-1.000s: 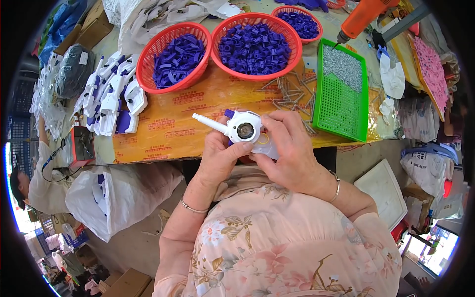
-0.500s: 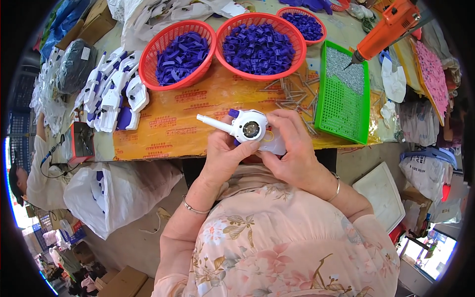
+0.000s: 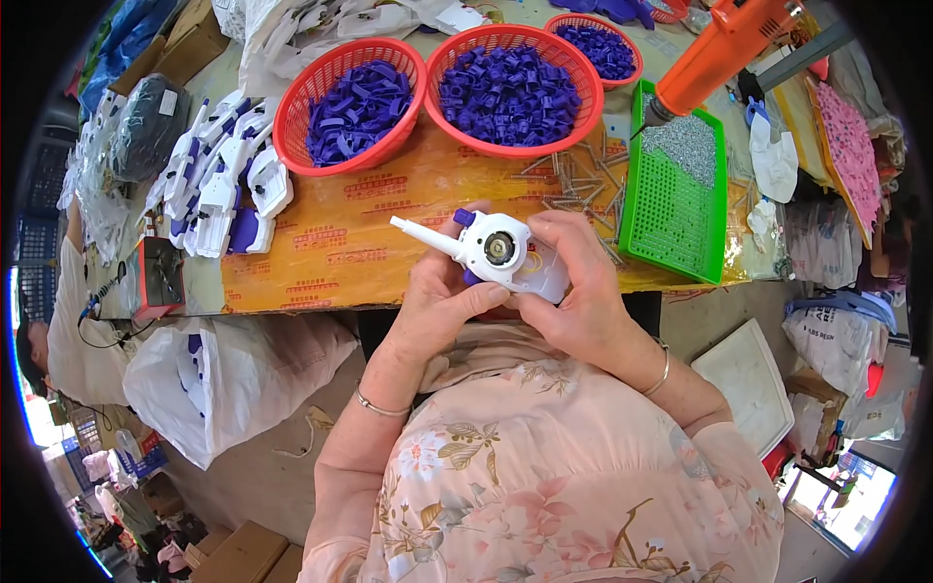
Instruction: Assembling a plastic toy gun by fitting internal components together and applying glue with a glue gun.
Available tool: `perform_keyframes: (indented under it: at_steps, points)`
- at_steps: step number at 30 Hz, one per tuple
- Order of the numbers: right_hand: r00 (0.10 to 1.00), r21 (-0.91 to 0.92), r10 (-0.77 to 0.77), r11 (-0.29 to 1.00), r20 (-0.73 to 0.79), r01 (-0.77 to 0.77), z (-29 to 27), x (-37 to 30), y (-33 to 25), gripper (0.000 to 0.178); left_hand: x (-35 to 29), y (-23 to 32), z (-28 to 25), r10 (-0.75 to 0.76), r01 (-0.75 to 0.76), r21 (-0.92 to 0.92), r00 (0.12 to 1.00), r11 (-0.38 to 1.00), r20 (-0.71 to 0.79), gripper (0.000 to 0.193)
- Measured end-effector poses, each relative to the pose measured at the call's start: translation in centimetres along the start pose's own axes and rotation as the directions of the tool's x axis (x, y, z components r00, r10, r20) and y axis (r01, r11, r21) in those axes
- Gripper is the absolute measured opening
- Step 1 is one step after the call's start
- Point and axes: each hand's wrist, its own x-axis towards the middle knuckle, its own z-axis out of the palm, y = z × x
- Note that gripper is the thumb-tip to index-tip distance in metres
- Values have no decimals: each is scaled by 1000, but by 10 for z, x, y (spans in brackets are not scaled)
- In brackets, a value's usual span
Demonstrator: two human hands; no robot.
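Table (image 3: 220, 74): orange sheeting (image 3: 330, 233) up front!
Beyond: three red baskets (image 3: 515, 152)!
Left: white-and-purple casings (image 3: 225, 194), heaped!
Right: green tray (image 3: 671, 230), metal pins (image 3: 562, 177) scattered beside!

Behind the device (image 3: 476, 251), baskets (image 3: 515, 152) of parts (image 3: 507, 95) stand on the table (image 3: 330, 209), casings (image 3: 224, 185) to their left, a tray (image 3: 671, 233) right.

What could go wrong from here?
1. Pinch: the yellow loop, perhaps wire, shows between the white unit in the left hand and the translucent piece in the right hand; it might get nipped.
2. Spill: the orange power tool appears over the green tray; a bump could scatter the small grey pieces.
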Motion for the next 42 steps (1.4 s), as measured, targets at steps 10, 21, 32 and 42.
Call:
perform_keyframes:
  at_steps: [10, 21, 32, 42]
  points:
    - [1000, 63, 21, 998, -3, -21, 0, -3, 5, 55, 1, -2, -7, -32, 34, -28, 999, 999, 43, 70]
    - [979, 259, 204, 947, -31, -189, 4, -3, 3, 55, 3, 1, -3, -37, 42, -123, 998, 992, 41, 66]
    - [989, 90, 104, 991, -104, -94, 11, -2, 7, 57, -2, 3, 1, -34, 32, -93, 999, 995, -28, 60]
    - [993, 16, 28, 1000, -114, -26, 12, -4, 7, 61, -8, 1, 6, 10, -22, -78, 988, 997, -154, 37]
